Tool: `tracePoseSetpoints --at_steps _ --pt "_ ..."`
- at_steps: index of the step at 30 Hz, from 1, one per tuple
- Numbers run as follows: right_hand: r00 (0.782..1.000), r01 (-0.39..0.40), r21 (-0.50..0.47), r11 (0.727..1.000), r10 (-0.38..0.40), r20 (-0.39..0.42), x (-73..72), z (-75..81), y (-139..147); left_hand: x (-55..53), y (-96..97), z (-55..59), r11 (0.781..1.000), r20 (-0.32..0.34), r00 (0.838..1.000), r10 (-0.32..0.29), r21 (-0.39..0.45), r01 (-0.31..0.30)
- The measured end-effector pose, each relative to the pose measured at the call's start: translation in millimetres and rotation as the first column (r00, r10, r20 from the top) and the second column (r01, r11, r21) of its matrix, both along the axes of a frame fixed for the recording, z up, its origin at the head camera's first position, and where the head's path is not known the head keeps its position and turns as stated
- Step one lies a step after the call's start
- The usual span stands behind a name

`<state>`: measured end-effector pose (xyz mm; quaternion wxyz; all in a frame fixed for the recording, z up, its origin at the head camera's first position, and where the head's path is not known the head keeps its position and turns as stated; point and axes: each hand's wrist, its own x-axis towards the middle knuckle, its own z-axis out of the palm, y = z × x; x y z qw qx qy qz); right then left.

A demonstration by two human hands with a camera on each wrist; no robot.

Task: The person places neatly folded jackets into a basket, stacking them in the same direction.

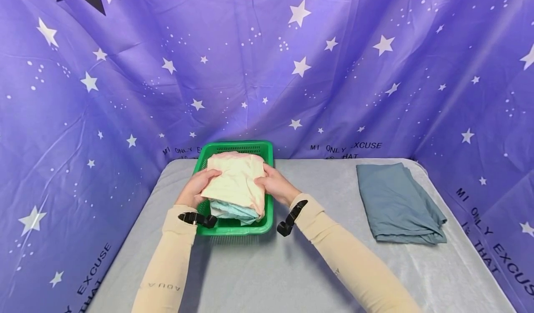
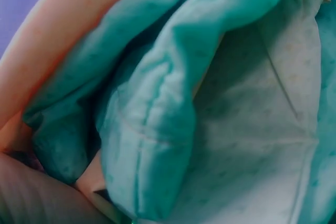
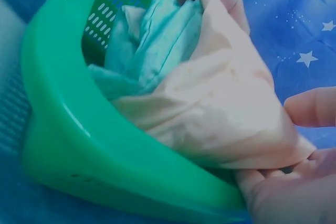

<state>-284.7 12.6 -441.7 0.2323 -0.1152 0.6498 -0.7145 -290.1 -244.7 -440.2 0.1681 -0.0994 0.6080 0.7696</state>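
Note:
A folded cloth in pale cream and pink (image 1: pixel 235 176) is held over the green plastic basket (image 1: pixel 238 231), its near edge lower than its far one. My left hand (image 1: pixel 197 188) grips its left side, thumb on top. On the right side, my right hand (image 1: pixel 278 184) pinches the edge between thumb and fingers, also seen with the pale cloth (image 3: pixel 231 114) in the right wrist view. Beneath lies teal fabric (image 1: pixel 233 209) with small prints; its folds (image 2: pixel 157 129) fill much of the left wrist view beside the left fingers. Whether it is a separate piece, I cannot tell.
A folded blue-grey cloth (image 1: pixel 400 204) lies at the right of the grey-covered table (image 1: pixel 325 266). A purple curtain with stars (image 1: pixel 233 62) hangs behind and along both sides, close to the basket's far rim.

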Motion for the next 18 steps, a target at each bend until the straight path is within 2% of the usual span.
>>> tracePoseSetpoints --at_steps 4,8,12,14,18 --pt "1.0 0.004 0.026 1.0 -0.004 -0.003 2.9 1.9 -1.4 0.4 -0.3 -2.6 0.998 0.012 1.0 -0.016 -0.06 0.016" --pt "1.0 0.009 0.091 0.996 -0.006 -0.026 6.5 5.6 -2.4 2.5 -1.8 -3.5 0.98 0.035 0.999 -0.04 -0.191 0.046" --pt "0.998 0.034 0.213 0.976 -0.02 -0.067 10.8 9.3 -2.6 4.6 -2.4 -2.5 0.933 0.059 0.995 -0.075 -0.348 0.091" --pt "0.995 0.044 0.274 0.961 -0.018 -0.097 13.1 11.0 -2.7 6.2 -2.2 -0.5 0.901 0.067 0.993 -0.097 -0.418 0.116" --pt "0.989 0.053 0.367 0.929 0.001 -0.145 18.2 14.8 -2.4 10.1 -0.3 5.3 0.847 0.061 0.987 -0.15 -0.507 0.16"
